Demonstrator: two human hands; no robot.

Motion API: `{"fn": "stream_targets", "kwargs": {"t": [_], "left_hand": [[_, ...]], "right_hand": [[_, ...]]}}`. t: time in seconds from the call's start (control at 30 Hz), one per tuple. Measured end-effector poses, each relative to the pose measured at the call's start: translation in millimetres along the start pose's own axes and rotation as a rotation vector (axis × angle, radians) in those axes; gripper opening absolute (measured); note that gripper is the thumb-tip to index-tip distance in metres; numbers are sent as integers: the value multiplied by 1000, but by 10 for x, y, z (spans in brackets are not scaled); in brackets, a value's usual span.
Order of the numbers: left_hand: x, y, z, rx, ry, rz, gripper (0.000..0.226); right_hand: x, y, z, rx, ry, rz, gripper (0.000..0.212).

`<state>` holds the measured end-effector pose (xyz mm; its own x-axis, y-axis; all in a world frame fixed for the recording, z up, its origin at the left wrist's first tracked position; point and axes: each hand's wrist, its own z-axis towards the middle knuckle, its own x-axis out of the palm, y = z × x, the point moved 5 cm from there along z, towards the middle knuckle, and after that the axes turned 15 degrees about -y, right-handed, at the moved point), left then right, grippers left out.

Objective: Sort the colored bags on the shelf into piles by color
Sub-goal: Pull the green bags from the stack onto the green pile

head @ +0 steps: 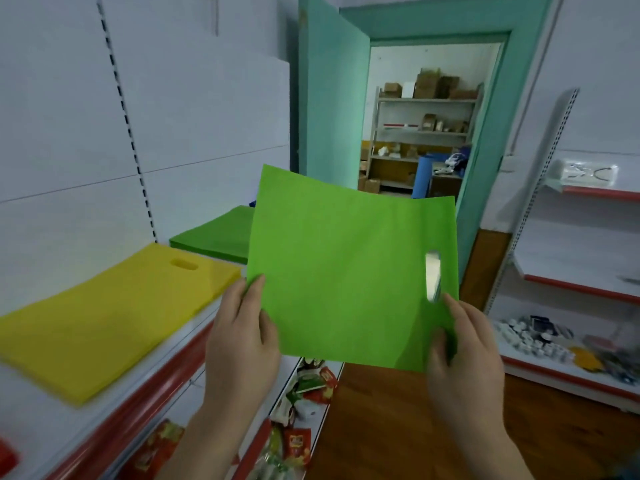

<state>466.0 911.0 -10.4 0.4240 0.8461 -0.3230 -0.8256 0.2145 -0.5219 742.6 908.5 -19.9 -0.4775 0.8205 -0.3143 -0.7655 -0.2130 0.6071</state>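
I hold a flat green bag (346, 268) up in the air in front of me, its cut-out handle slot on the right side. My left hand (242, 337) pinches its lower left corner. My right hand (464, 355) pinches its lower right corner below the slot. On the white shelf (52, 424) to the left lies a pile of yellow bags (104, 317). Behind that pile sits a pile of green bags (218, 233), partly hidden by the held bag. A sliver of something blue (252, 203) shows beyond the green pile.
Lower shelves on the left hold red and green snack packets (304, 386). A second shelf unit (571, 289) on the right carries small items. An open teal door (329, 98) leads to a storeroom with racks. The floor is brown wood.
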Motion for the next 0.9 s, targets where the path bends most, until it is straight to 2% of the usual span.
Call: {"fn": "stream_targets", "kwargs": {"t": [0.07,0.23,0.33,0.5,0.67,0.9], "left_hand": [[247,-6,102,37,-2,-20,48],[897,87,338,-14,17,96,48],[1260,124,479,15,-17,146,49],[1744,134,716,-42,-99,226,48],[2006,288,876,-81,-144,335,46],[2056,806,1313,-207,-211,521,44]], "right_hand": [[203,-121,188,1,0,9,52],[833,-422,650,8,29,68,52],[1236,-571,954,-21,61,124,51],[1842,-772,1503,-97,107,239,49],[2551,-793,1838,-165,178,333,47],[3693,-367,1980,-234,294,462,43]]}}
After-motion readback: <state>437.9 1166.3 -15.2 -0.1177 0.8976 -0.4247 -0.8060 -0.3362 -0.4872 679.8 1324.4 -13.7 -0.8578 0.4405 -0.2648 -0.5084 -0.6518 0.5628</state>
